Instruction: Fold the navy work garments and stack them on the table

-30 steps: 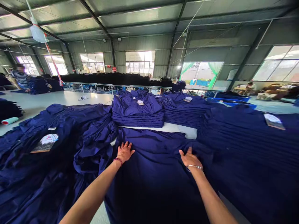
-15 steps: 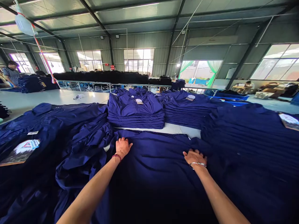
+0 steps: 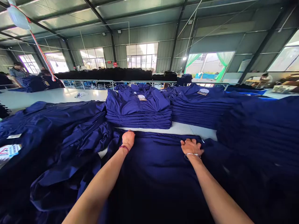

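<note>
A navy garment (image 3: 158, 168) lies spread face-down or plain side up in front of me; I cannot tell which. At its far left edge, my left hand (image 3: 128, 139), with a red bead bracelet, has its fingers curled over the fabric and hidden from me. My right hand (image 3: 192, 147), wearing a silver bangle, rests palm down near the far right corner, fingers spread on the cloth. Just beyond stands a neat stack of folded navy jackets (image 3: 139, 113) with a hang tag (image 3: 141, 97) on top.
More folded jackets (image 3: 193, 109) are stacked at the right. Loose navy garments (image 3: 63, 124) are heaped at the left, one with a printed tag (image 3: 9, 152). A person (image 3: 17, 74) in a striped shirt is at the far left. Dark piles (image 3: 105, 74) line a table behind.
My left hand has gone from flat with fingers out to curled at the garment's far edge. My right hand has shifted slightly up and left in view. The view has also shifted.
</note>
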### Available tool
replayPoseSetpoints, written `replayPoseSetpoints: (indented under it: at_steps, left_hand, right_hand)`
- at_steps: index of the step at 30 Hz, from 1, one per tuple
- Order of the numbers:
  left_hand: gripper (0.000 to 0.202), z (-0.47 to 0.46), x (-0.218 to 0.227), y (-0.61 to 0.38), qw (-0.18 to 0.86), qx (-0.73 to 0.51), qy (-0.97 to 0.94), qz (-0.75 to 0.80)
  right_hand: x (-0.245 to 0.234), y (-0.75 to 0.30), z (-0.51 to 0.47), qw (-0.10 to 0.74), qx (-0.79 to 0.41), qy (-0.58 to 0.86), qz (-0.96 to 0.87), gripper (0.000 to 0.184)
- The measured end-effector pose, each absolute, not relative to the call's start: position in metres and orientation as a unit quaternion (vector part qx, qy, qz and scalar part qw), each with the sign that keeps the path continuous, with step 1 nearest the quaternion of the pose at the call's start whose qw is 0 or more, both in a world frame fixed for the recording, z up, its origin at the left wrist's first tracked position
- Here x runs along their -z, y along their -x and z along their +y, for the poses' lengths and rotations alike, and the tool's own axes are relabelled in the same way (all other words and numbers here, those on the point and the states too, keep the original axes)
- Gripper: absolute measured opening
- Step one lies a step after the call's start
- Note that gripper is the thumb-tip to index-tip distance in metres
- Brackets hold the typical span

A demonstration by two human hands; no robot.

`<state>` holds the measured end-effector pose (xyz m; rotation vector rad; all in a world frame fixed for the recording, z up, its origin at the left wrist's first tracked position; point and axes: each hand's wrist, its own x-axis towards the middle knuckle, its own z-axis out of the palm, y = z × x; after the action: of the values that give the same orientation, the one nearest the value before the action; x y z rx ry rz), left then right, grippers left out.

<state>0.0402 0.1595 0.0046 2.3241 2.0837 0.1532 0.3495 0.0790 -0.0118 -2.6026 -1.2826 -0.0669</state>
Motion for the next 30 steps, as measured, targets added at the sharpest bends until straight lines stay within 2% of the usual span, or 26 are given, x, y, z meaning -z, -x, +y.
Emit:
replayPoseSetpoints:
  at_steps: [2,4,7,10,13,15,18,21,24,27,30]
  left_hand:
    - [0.033,0.170,-0.006,-0.042,0.009,-0.050,-0.733,0.678]
    - [0.033,0.179,-0.006,-0.042,0.011,-0.054,-0.725,0.687]
    - [0.026,0.186,-0.003,-0.041,0.012,-0.070,-0.715,0.695]
    - [0.032,0.186,0.004,-0.043,0.024,-0.122,-0.686,0.717]
    - [0.041,0.181,0.016,-0.050,0.035,-0.183,-0.671,0.718]
    - [0.053,0.177,0.023,-0.055,0.025,-0.180,-0.699,0.692]
    - [0.070,0.173,0.027,-0.061,0.018,-0.139,-0.728,0.671]
    - [0.053,0.170,0.021,-0.060,-0.011,-0.170,-0.735,0.657]
    - [0.043,0.167,0.016,-0.054,-0.002,-0.183,-0.789,0.587]
    - [0.053,0.163,0.020,-0.048,0.045,-0.126,-0.816,0.563]
    - [0.065,0.161,0.027,-0.045,0.075,-0.082,-0.805,0.583]
  right_hand:
    - [0.016,-0.353,0.083,0.139,0.071,0.868,-0.471,0.038]
    - [0.022,-0.357,0.086,0.153,0.081,0.848,-0.501,0.039]
    - [0.030,-0.365,0.090,0.169,0.029,0.854,-0.490,0.032]
    - [0.035,-0.375,0.093,0.232,0.001,0.871,-0.433,0.023]
    - [0.037,-0.378,0.093,0.322,0.021,0.840,-0.436,0.029]
    - [0.037,-0.375,0.092,0.343,0.022,0.808,-0.478,0.040]
    - [0.031,-0.361,0.088,0.305,0.041,0.796,-0.522,0.051]
    - [0.023,-0.343,0.083,0.256,0.084,0.757,-0.596,0.048]
    - [0.021,-0.333,0.078,0.162,0.050,0.737,-0.654,0.050]
    - [0.024,-0.336,0.076,0.068,-0.022,0.789,-0.610,0.057]
    - [0.026,-0.343,0.075,0.041,-0.041,0.819,-0.570,0.062]
